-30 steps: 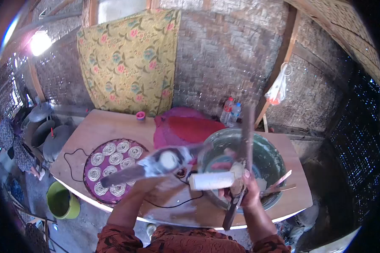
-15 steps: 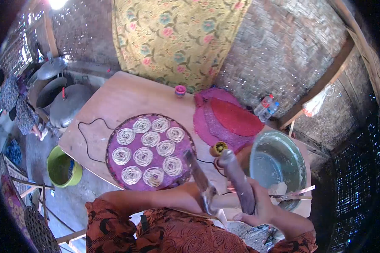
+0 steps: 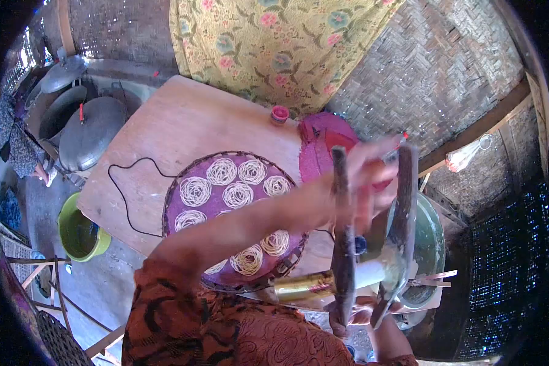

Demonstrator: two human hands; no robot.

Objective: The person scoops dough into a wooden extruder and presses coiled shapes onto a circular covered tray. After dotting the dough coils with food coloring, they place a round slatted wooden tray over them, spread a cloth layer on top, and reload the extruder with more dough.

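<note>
A wooden hand press (image 3: 343, 244) is held up close to me: two long dark bars with a pale cylinder (image 3: 371, 273) between them and a gold can-like piece (image 3: 305, 287) at its left end. My right hand (image 3: 363, 310) is closed around its lower part, partly hidden by the bars. My left hand (image 3: 372, 177) is raised at the upper ends of the bars, blurred by motion, so its grip is unclear. My left forearm crosses over a round tray (image 3: 169, 201) lined with purple cloth, covering part of it. Several pale coiled strand nests (image 3: 195, 191) lie there.
A large green-grey basin (image 3: 430, 235) stands at the table's right. A pink cup (image 3: 279, 114) and purple cloth (image 3: 323, 125) sit at the back. A black cord (image 3: 119, 189) runs across the table (image 3: 226, 116). Left are dark pots (image 3: 91, 137), a green tub (image 3: 82, 232) and another person (image 3: 15, 146).
My left hand has risen to the upper ends of the bars. The press has turned more upright, and my right hand has moved down to its lower part. The view has shifted slightly.
</note>
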